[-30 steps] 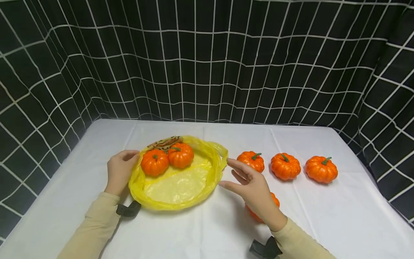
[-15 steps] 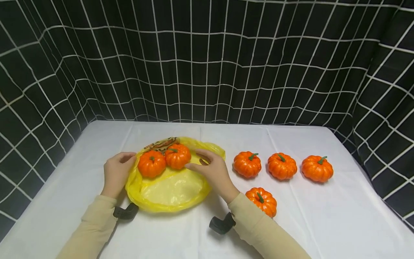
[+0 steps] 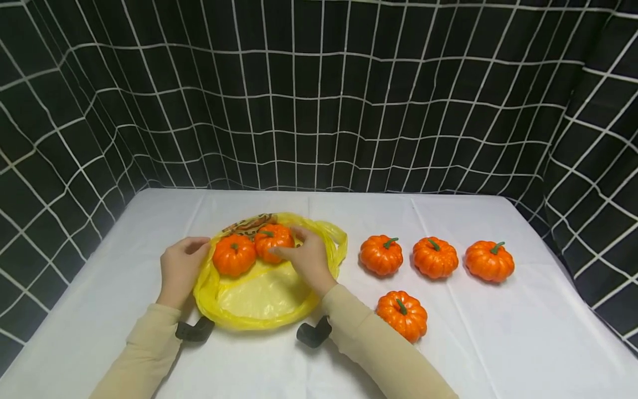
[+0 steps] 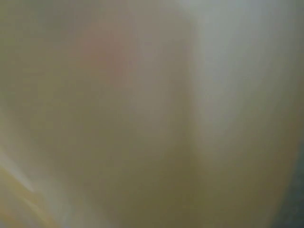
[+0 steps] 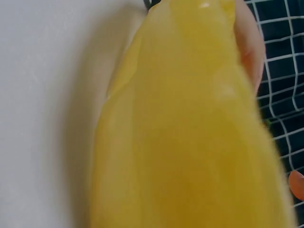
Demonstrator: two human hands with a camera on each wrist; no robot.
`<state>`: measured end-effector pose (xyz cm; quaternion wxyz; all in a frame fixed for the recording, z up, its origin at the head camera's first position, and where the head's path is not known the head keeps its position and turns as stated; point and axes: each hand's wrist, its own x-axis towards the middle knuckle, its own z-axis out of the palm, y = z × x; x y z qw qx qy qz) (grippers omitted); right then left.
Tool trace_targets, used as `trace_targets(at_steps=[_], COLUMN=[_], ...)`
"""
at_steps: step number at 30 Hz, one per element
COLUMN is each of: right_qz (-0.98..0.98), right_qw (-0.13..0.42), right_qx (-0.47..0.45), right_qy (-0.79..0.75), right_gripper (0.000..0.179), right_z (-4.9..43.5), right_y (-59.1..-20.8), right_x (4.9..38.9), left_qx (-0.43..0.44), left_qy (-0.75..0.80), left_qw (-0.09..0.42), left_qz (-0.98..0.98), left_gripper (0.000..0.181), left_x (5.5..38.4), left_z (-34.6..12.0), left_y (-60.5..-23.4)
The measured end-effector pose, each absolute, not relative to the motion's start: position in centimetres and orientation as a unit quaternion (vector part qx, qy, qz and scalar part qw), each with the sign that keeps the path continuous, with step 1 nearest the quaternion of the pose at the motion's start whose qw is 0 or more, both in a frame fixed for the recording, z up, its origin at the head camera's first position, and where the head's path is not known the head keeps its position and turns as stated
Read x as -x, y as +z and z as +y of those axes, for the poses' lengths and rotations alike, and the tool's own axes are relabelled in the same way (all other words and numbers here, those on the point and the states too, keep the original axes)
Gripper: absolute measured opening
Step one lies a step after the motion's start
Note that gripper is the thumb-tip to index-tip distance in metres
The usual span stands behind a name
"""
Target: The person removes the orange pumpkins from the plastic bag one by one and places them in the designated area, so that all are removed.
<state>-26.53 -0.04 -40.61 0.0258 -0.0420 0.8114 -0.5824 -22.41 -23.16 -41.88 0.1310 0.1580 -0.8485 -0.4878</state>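
Observation:
A yellow plastic bag (image 3: pixel 259 321) lies spread with its mouth facing up, printed dark along the back rim. Inside it, side by side at the back left, sit two small orange pumpkins with green stems. My right hand (image 3: pixel 309 257) reaches over the bag and grips the right pumpkin (image 3: pixel 271 238), thumb at its front and fingers behind. Near the left pumpkin (image 3: pixel 234 256), my left hand (image 3: pixel 181 271) pinches the bag's left rim. The bag's yellow side (image 5: pixel 185 123) fills much of the right wrist view, hiding most of that hand. Only blur shows in the left wrist view.
To the right of the bag, three pumpkins stand in a row: a near one (image 3: pixel 381 255), a middle one (image 3: pixel 435 258) and a far one (image 3: pixel 489 261). Another pumpkin (image 3: pixel 402 317) sits closer, beside my right sleeve. A black gridded curtain (image 3: pixel 319 100) borders the white table (image 3: pixel 239 371).
My right hand has left the bag's right rim and moved left over its mouth, onto the right pumpkin inside. The left hand has stayed at the left rim.

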Motion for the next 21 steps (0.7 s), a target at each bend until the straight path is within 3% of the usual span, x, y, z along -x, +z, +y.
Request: trace_targets(at_steps=[21], right_qz=[0.804], right_qw=[0.018], right_qx=[0.029], right_qy=[-0.593], right_gripper=[0.073], right_z=[-2.3], right_y=[-42.8], right_x=[26.9], left_qx=[-0.158], left_qy=[-0.479], left_qw=[0.131], left_qz=[-0.853], left_gripper=[0.03], left_x=[22.3], left_z=[-23.3], left_y=[-42.2])
